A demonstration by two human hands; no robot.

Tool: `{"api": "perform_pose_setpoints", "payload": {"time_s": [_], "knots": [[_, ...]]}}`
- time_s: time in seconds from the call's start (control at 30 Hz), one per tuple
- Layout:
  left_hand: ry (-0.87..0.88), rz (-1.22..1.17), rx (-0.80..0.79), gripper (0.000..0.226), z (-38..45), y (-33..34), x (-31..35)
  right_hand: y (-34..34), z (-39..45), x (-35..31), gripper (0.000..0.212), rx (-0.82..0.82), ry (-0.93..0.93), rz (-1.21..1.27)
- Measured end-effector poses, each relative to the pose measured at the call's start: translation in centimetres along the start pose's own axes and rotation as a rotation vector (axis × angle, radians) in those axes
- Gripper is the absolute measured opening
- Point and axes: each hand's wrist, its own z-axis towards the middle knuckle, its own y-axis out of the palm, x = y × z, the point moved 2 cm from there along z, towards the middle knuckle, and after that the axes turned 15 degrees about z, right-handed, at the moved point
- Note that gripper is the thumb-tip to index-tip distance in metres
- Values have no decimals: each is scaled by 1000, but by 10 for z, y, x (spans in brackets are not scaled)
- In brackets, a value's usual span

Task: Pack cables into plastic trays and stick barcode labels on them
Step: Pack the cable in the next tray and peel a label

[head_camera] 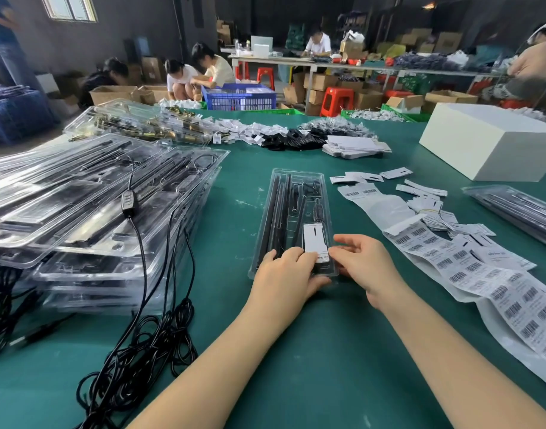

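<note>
A long clear plastic tray [296, 193] lies lengthwise on the green table in front of me, holding black rods and a black cable. A white label card [315, 239] sits on its near end. My left hand [285, 269] rests on the tray's near end, fingers pressing on the card's lower left. My right hand [363, 263] touches the card's lower right edge with its fingertips at the tray's near right corner. A strip of barcode labels [482, 274] runs along the table to the right.
Stacked clear trays [89, 205] fill the left side, with loose black cables [147, 345] draped from them onto the table. A white box [488, 140] stands far right, another tray [519, 209] at the right edge, paper tags and black parts at the back.
</note>
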Motion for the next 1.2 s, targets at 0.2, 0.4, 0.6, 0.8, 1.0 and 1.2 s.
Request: {"api": "perform_pose_setpoints", "payload": {"time_s": [0.2,0.4,0.6,0.8,1.0,1.2], "knots": [[23,12,-27,52,0,0,1,-3,-2,2,26,-29,-95,-97],[85,54,-89,62,-3,3,-3,0,2,-10,23,-62,-96,-337],[114,150,5,36,-3,-1,1,23,-4,-1,34,25,-178,-510],[183,293,184,30,-3,0,1,18,-5,1,44,61,-94,-573],[205,182,299,34,-8,-11,11,3,-3,-2,32,-43,211,-41],[-8,-323,10,44,-9,-9,-6,0,-10,6,35,-1,137,173]]}}
